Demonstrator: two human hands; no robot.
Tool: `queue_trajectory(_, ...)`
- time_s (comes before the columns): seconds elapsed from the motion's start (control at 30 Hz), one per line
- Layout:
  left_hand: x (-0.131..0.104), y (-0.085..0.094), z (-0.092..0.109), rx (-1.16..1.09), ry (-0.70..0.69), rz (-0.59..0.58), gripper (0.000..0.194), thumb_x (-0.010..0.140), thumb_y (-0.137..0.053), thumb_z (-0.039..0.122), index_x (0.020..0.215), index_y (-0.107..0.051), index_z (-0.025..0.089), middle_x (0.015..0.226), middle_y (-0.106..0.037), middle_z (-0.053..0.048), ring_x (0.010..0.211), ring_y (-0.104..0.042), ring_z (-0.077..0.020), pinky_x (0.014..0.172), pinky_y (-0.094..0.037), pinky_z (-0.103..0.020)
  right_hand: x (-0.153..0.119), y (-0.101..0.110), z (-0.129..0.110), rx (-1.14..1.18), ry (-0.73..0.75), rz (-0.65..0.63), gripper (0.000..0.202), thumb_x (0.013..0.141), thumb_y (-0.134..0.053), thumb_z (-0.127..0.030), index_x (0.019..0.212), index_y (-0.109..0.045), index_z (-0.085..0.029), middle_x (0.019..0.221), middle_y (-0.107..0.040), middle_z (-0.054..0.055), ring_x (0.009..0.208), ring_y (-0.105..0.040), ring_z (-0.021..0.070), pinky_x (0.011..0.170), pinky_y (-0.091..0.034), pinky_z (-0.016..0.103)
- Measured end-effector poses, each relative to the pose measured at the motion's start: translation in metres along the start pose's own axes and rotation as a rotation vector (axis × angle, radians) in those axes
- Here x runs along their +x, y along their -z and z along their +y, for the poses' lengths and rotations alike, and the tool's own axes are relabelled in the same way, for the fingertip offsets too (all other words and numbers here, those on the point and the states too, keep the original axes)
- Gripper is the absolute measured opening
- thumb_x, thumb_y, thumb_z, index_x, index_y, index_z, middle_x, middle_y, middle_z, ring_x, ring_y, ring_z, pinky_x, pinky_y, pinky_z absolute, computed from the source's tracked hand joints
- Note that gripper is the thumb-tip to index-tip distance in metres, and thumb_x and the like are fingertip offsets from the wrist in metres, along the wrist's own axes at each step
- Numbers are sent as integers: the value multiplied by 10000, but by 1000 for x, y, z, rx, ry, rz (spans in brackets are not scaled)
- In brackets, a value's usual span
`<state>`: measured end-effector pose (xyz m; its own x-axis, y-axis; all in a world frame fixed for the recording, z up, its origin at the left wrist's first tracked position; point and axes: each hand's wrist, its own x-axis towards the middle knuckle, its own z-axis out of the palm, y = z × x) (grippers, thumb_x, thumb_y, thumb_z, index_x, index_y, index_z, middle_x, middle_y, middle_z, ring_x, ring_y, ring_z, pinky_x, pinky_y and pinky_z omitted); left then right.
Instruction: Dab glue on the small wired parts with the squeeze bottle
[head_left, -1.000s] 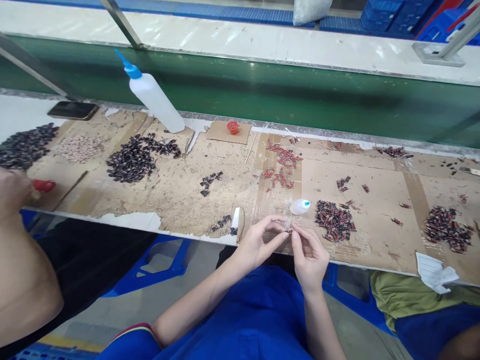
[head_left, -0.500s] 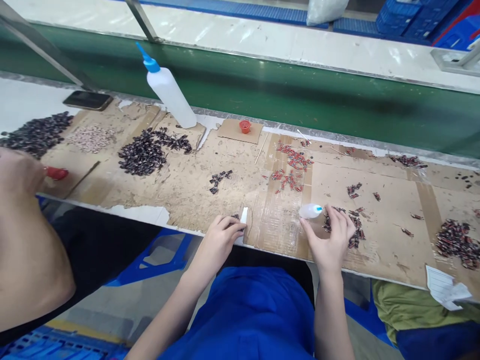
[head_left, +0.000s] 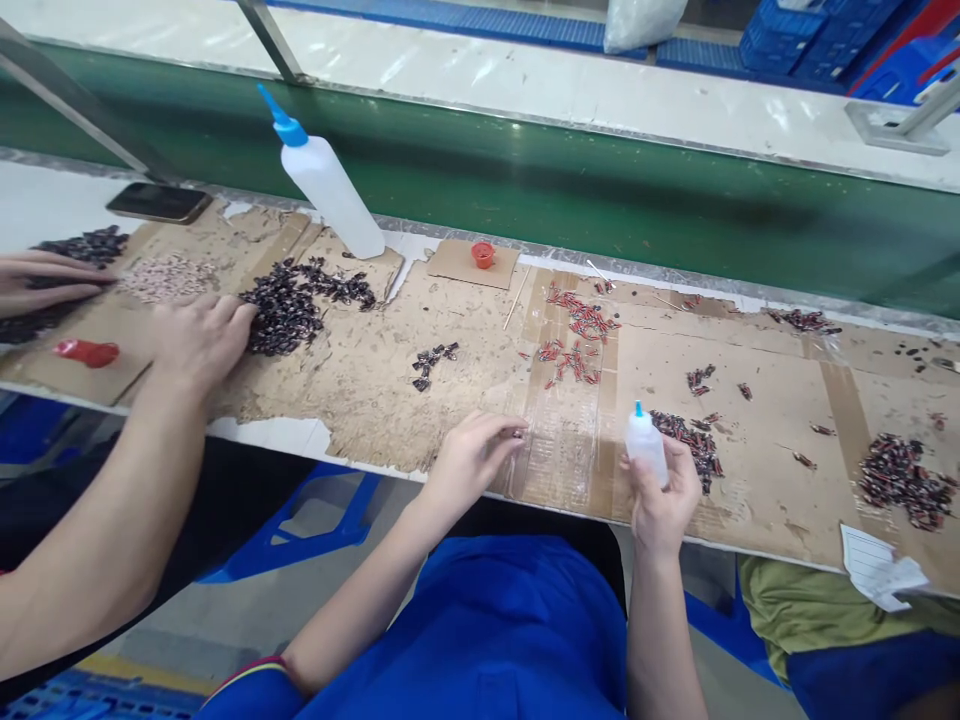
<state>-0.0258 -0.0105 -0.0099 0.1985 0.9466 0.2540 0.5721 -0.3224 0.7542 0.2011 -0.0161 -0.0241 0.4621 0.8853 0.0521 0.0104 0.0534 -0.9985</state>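
My right hand (head_left: 666, 495) is wrapped round a small translucent squeeze bottle (head_left: 646, 447), held nearly upright with its blue tip up. Just behind it lies a pile of small dark-and-red parts (head_left: 694, 445) on the cardboard. My left hand (head_left: 474, 455) is over the cardboard's front edge, thumb and fingers pinched together. Something tiny seems to be at its fingertips, too small to name. Beyond that hand lies a small cluster of black parts (head_left: 433, 364). Farther back, red parts (head_left: 581, 318) are scattered by the brown tape.
A large white bottle with a blue nozzle (head_left: 334, 195) leans at the back, near a red cup (head_left: 482, 255). To the left, a co-worker's hands (head_left: 199, 340) are among black piles (head_left: 285, 310), pale pieces (head_left: 169, 277) and a red object (head_left: 86, 352). A phone (head_left: 159, 202) lies behind.
The small bottle has turned from lying sideways to tip up in my right hand. My left hand has moved right and forward; the white strip by it no longer shows. The co-worker's hands have come rightward.
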Motion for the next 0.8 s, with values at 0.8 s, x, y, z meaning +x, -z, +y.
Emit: queue_trajectory(0.8, 1, -47, 7, 47, 115, -70, 131, 844, -671, 236, 965, -714, 260, 871, -776, -28, 1087, -641, -260, 942, -381, -455, -13, -12, 1, -277, 74, 29, 305, 753, -674, -445, 642, -656, -161, 556, -666, 19, 493, -608, 161, 495, -463, 257)
